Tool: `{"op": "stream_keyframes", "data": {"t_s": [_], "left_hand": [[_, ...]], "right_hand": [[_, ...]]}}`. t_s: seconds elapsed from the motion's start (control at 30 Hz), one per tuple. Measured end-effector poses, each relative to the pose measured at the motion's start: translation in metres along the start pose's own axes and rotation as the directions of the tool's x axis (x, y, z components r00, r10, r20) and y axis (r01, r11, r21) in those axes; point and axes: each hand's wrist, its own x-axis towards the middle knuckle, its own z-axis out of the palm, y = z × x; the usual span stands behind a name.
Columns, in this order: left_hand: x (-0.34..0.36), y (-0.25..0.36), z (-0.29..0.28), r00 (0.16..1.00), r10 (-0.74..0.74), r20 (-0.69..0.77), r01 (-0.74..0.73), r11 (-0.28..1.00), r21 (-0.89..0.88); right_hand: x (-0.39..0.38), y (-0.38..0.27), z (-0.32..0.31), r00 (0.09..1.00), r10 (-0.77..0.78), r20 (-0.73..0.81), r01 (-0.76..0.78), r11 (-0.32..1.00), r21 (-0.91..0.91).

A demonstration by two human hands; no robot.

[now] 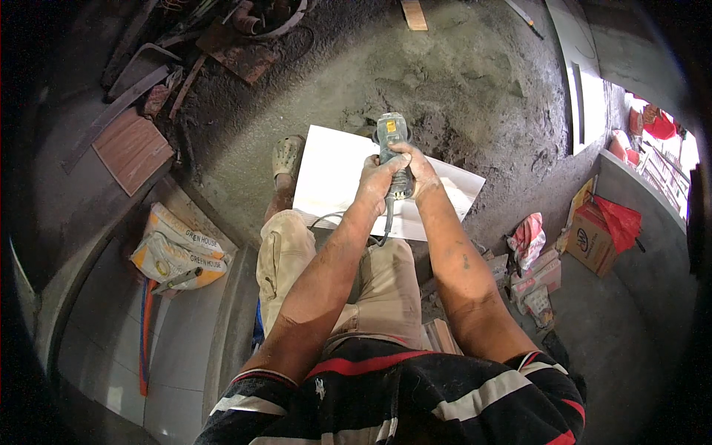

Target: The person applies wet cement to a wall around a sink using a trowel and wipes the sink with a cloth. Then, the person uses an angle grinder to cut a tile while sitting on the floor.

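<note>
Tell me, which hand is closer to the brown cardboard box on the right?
Right. The right hand is left of the cardboard box, on the grey power tool's right side; the left hand is farther left, on the tool's left side.

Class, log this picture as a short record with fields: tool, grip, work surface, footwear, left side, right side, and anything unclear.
Tool: grey power tool with a yellow label and a cord
Grip: left hand and right hand, both closed around the power tool
Work surface: white slab on rough grey ground
Footwear: clog on the left foot
Left side: printed sack
Right side: cardboard box
Unclear: whether the tool touches the slab
</note>
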Motion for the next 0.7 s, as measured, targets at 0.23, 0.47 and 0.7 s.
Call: {"op": "stream_keyframes", "data": {"t_s": [0.23,0.47,0.7], "left_hand": [[0.002,0.000,-0.001,1.000,-0.002,-0.016,0.002,1.000,-0.011],[0.006,0.001,-0.002,0.999,-0.033,-0.017,0.033,0.999,-0.001],[0.000,0.004,0.001,1.000,-0.025,-0.012,0.025,1.000,0.003]], "right_hand": [[-0.006,-0.002,0.010,1.000,-0.009,-0.004,0.009,1.000,-0.017],[0.001,-0.004,0.003,1.000,0.007,0.030,-0.006,1.000,-0.021],[0.002,-0.002,0.001,1.000,-0.017,0.014,0.017,1.000,0.003]]}}
